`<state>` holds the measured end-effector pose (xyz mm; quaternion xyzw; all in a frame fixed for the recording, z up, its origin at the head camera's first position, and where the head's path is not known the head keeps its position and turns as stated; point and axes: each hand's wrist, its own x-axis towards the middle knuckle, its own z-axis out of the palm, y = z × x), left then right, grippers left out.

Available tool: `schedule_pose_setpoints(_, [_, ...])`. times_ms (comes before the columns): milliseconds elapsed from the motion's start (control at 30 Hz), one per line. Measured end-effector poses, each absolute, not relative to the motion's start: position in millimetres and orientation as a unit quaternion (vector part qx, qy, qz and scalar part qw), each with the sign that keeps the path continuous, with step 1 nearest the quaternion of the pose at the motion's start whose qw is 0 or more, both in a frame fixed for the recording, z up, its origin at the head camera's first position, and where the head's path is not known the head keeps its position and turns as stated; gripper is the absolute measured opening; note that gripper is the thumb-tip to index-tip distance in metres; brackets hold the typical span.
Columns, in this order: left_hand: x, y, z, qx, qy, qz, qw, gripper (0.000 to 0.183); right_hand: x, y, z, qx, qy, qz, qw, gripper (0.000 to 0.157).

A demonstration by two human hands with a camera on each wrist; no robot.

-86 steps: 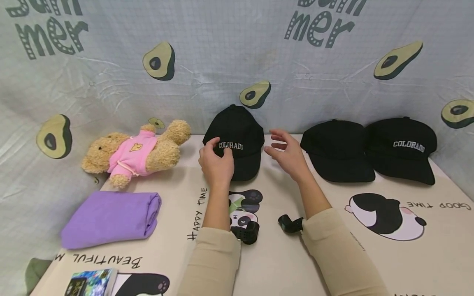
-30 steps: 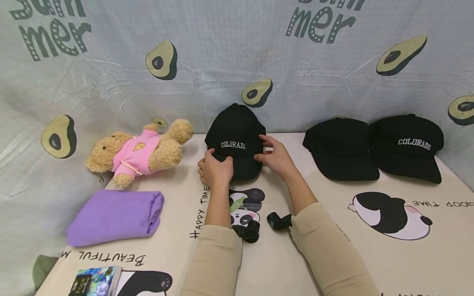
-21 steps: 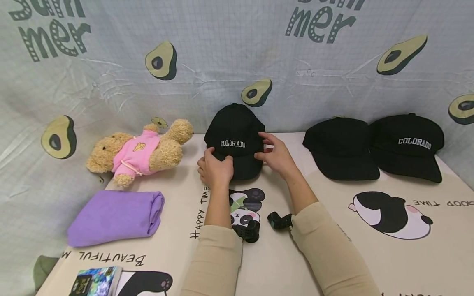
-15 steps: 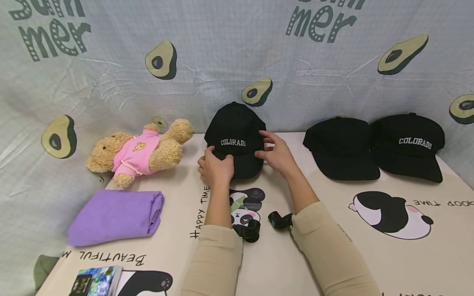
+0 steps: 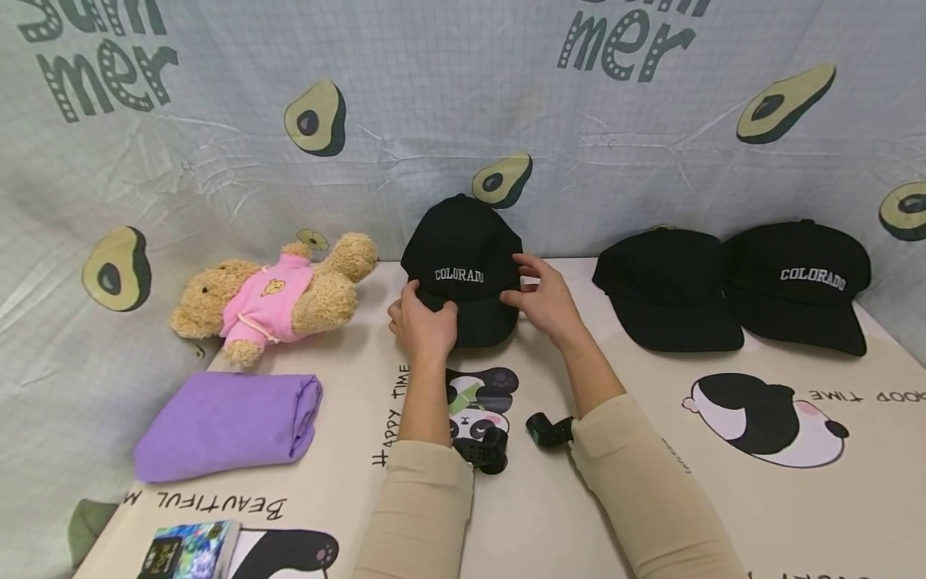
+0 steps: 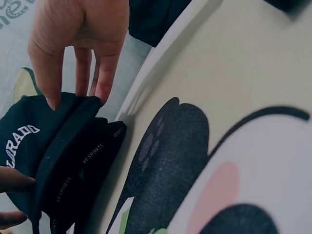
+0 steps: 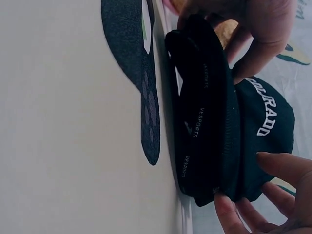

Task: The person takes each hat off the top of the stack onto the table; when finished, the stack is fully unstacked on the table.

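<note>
A black baseball cap [image 5: 459, 241] with white COLORADO lettering stands at the back middle of the table, brim towards me. My left hand [image 5: 425, 328] grips its left side, thumb in front by the brim and fingers mostly hidden behind. On the other side, my right hand [image 5: 548, 299] holds the cap between thumb and fingers. The left wrist view shows the right hand [image 6: 80, 34] at the top and tips of left fingers [image 6: 14, 180] at the edge. From the right wrist view, the cap's underside [image 7: 200, 117] shows printed tape inside.
Two more black caps, one plain-fronted [image 5: 661, 297] and one lettered [image 5: 796, 281], lie side by side at the right. A teddy bear [image 5: 264, 301] in pink lies back left, above a folded purple cloth [image 5: 224, 426]. A colourful box or book [image 5: 195, 551] is at front left.
From beside the cap, my right hand has moved left onto it. My left hand has shifted lower on its side. Lately the cap has risen slightly and its lettering has moved a little right.
</note>
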<state>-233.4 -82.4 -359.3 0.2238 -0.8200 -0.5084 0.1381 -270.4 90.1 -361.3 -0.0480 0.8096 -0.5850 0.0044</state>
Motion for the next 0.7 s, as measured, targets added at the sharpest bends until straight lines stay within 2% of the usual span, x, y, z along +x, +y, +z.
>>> schedule_pose_setpoints(700, [-230.2,-80.1,-350.0,0.199,-0.816,-0.522,0.147,0.067,-265.7,92.8,-349.5,-0.046,0.804,-0.592,-0.017,0.067])
